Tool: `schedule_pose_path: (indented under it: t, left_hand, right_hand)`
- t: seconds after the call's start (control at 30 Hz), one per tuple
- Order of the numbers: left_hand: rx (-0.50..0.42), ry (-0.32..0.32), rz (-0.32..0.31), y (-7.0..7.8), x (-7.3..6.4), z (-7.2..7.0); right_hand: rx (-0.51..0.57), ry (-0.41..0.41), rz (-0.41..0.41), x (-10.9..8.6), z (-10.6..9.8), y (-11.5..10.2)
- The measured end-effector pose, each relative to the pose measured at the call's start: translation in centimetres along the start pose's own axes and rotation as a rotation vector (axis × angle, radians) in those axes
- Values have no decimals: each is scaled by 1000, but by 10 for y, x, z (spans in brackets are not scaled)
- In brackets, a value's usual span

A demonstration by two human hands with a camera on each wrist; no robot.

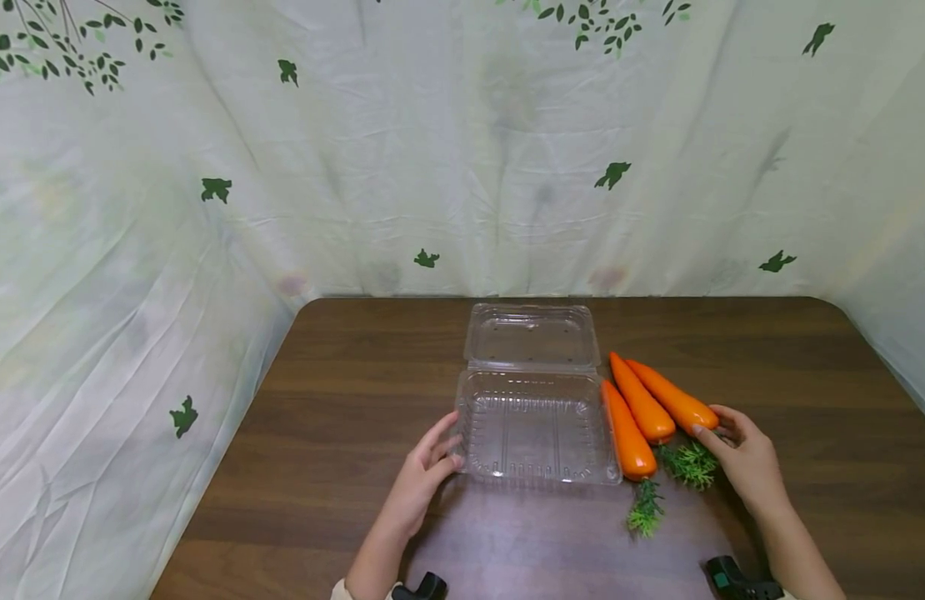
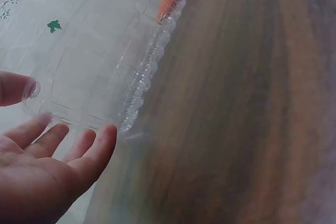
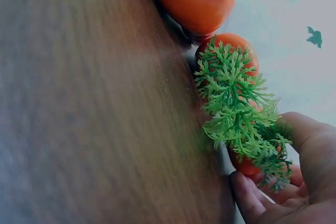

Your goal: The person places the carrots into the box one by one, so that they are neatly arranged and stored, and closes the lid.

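Observation:
A clear plastic clamshell box (image 1: 541, 425) lies on the table, its lid (image 1: 533, 335) folded open toward the back. My left hand (image 1: 427, 467) is at the box's left end, the thumb at the rim and the spread fingertips touching the side wall in the left wrist view. Three orange carrots with green tops lie right of the box. The nearest carrot (image 1: 629, 433) lies along the box's right edge, with a middle carrot (image 1: 642, 398) beside it. My right hand (image 1: 743, 458) grips the rightmost carrot (image 1: 672, 396) at its thick leafy end, between thumb and fingers.
The leafy tops (image 1: 646, 508) of the carrots point toward the front. A brown wooden table (image 1: 342, 392) with rounded back corners carries everything. A pale curtain (image 1: 402, 150) with green leaf prints hangs behind and at the sides. Black devices (image 1: 740, 579) sit at both wrists.

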State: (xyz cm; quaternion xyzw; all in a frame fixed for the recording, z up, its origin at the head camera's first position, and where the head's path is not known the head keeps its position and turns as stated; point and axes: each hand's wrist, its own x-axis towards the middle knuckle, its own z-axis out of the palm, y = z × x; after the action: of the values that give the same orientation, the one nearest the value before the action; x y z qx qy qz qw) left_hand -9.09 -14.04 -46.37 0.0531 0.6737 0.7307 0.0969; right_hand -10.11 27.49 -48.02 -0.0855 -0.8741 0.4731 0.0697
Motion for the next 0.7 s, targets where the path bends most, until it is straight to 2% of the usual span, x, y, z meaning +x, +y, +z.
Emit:
schedule_pose_path:
  t: [0.23, 0.47, 0.7]
  left_hand:
    - [-18, -9, 1, -5, -1, 0]
    - [-19, -15, 10, -8, -1, 0]
    - [-17, -12, 12, -8, -2, 0]
  right_hand:
    - [160, 92, 37, -1, 2, 3]
    - [607, 67, 61, 0, 1, 0]
    - [749, 63, 1, -2, -1, -13]
